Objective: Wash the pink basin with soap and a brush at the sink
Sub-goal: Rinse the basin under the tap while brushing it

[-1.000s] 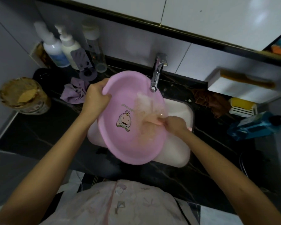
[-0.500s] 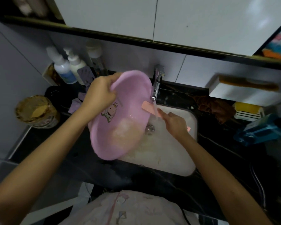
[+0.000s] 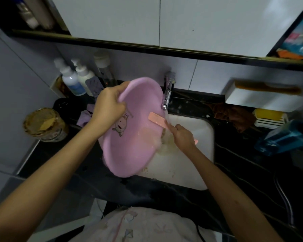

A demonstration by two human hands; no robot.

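The pink basin (image 3: 136,151), with a cartoon figure printed inside, is tilted over the left half of the white sink (image 3: 196,165). My left hand (image 3: 108,107) grips its upper left rim. My right hand (image 3: 183,137) holds a pink brush (image 3: 157,119) by its handle, the head lying against the basin's inner wall just under the chrome tap (image 3: 167,95). Water runs from the tap onto the brush and my right hand. Foamy water pools at the basin's lower right edge and spills into the sink.
Pump bottles (image 3: 73,79) stand at the back left, a purple cloth (image 3: 85,116) beside them. A round tin (image 3: 44,124) sits on the black counter at left. At right are a brown rag (image 3: 234,116), a yellow soap holder (image 3: 269,117) and a blue bottle (image 3: 287,138).
The basin has swung left and tilted more steeply, draining toward the sink. My right hand drew the brush out from the basin's middle up to the stream under the tap.
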